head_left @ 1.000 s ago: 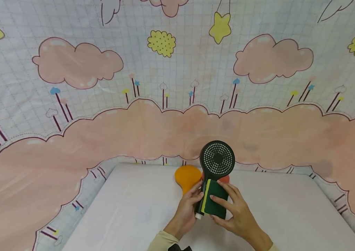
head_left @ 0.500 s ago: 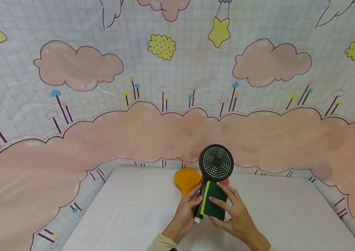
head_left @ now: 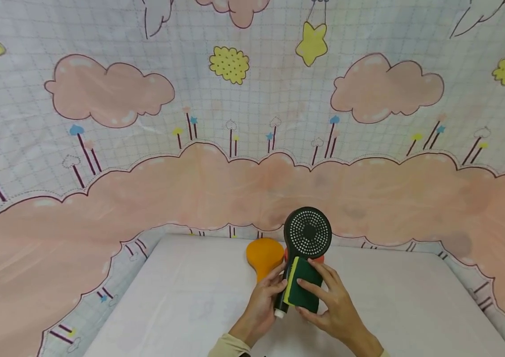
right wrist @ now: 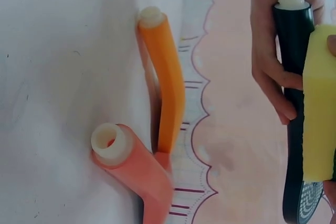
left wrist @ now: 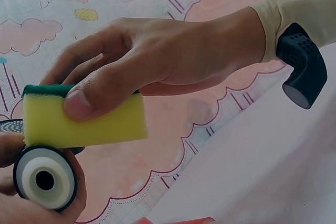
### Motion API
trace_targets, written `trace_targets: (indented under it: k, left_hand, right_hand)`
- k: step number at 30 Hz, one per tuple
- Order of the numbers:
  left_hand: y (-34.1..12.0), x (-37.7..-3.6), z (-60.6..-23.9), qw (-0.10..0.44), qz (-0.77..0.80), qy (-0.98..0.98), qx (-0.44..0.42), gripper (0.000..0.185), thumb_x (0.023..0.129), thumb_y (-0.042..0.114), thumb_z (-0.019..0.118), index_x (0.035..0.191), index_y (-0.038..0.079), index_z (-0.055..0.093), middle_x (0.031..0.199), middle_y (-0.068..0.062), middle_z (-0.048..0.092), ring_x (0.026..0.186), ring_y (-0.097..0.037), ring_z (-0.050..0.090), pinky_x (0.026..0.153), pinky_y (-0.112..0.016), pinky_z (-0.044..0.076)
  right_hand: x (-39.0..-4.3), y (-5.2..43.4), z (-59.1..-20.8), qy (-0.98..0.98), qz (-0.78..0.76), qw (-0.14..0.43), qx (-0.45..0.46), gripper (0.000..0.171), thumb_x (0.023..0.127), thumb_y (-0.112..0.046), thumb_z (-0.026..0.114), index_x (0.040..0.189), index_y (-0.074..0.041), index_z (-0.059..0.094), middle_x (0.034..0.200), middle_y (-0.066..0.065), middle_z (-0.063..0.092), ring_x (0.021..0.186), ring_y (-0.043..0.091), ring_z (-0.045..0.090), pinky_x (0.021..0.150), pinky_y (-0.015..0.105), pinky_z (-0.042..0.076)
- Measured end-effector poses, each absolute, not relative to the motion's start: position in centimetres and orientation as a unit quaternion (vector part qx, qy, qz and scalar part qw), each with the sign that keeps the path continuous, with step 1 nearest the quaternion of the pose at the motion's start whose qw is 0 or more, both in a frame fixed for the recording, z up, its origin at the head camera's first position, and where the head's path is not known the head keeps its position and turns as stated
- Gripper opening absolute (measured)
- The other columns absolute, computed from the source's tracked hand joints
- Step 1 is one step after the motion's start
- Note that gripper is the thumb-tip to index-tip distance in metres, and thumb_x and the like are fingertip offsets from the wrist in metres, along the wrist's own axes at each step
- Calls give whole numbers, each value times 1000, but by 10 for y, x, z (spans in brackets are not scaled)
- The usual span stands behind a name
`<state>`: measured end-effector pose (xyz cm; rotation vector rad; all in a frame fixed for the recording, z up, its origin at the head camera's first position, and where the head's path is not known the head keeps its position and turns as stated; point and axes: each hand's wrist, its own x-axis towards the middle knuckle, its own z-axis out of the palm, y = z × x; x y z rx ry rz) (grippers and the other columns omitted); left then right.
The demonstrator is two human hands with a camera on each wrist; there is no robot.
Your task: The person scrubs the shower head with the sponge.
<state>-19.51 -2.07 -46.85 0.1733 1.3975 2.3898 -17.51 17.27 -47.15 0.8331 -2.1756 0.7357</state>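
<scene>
Black shower head [head_left: 308,232] stands upright, handle gripped in my left hand [head_left: 264,297]; my right hand [head_left: 330,302] pinches the sponge [head_left: 305,286] flat against its handle.

Black shower head [head_left: 308,232]: handle mostly hidden behind the sponge [head_left: 304,287] and both hands in head view. Red shower head [head_left: 320,258] almost fully occluded behind it; only a sliver shows. Orange shower head [head_left: 264,254]: handle hidden by left hand [head_left: 258,306]. Right wrist view cuts off right hand [right wrist: 331,43].
</scene>
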Motion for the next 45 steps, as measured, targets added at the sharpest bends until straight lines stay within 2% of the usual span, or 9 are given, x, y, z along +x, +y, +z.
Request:
trace_targets:
  k: [5,11,21,26,30,33,36,42,45]
  left_hand:
    - [-19,-193,-475,184,851,490,49,50,101,13,49,150,12,41,148,-12,47,122,-16,54,104,-31,48]
    - [-19,-192,-480,189,853,484,47,51,100,15,50,150,12,39,146,-11,48,120,-15,55,103,-29,49]
    - [-19,-197,-475,186,853,486,37,52,98,13,55,149,13,43,136,-10,56,115,-16,57,103,-32,49]
    - [-16,-199,-473,193,850,488,40,54,97,11,56,148,6,41,140,-11,54,117,-16,56,108,-34,44]
    - [-16,-200,-473,209,854,473,50,55,97,11,56,148,1,39,141,-11,52,118,-15,56,109,-35,43]
    - [-17,-200,-474,220,858,460,53,56,98,10,55,150,3,35,140,-11,54,118,-16,58,107,-34,46]
    - [-18,-200,-476,225,859,456,56,57,99,12,54,152,4,33,139,-12,57,117,-15,60,104,-33,48]
    - [-20,-199,-477,219,854,467,69,58,102,24,53,153,7,32,139,-8,56,116,-12,60,102,-32,50]
    - [-20,-200,-477,217,851,473,67,56,102,25,51,153,9,33,142,-8,54,118,-12,59,103,-32,49]
  right_hand:
    - [-169,173,-478,-846,285,330,308,54,70,-37,87,120,-29,69,146,13,49,128,24,44,113,11,23]
    - [-168,175,-479,-857,270,320,300,54,70,-39,87,120,-32,69,144,11,50,127,23,45,104,32,48]
    - [-169,177,-474,-852,277,323,305,55,69,-37,88,120,-30,69,144,12,50,128,23,44,112,13,27]
    - [-166,177,-471,-861,267,317,294,57,68,-38,89,121,-33,68,145,10,49,130,21,43,110,18,35]
    - [-164,177,-472,-864,266,314,291,57,68,-37,89,121,-33,68,146,9,49,130,20,43,102,34,49]
    - [-166,177,-473,-862,266,314,295,56,68,-37,89,120,-33,68,145,9,50,130,20,44,98,40,52]
    - [-167,177,-476,-859,265,319,301,55,69,-38,88,120,-31,69,144,10,51,128,21,45,97,41,53]
    - [-169,176,-475,-860,261,319,301,54,69,-40,88,119,-32,69,144,9,51,128,22,45,106,29,46]
    - [-168,175,-474,-861,256,318,302,53,69,-41,87,119,-32,69,143,9,51,127,23,45,101,35,50]
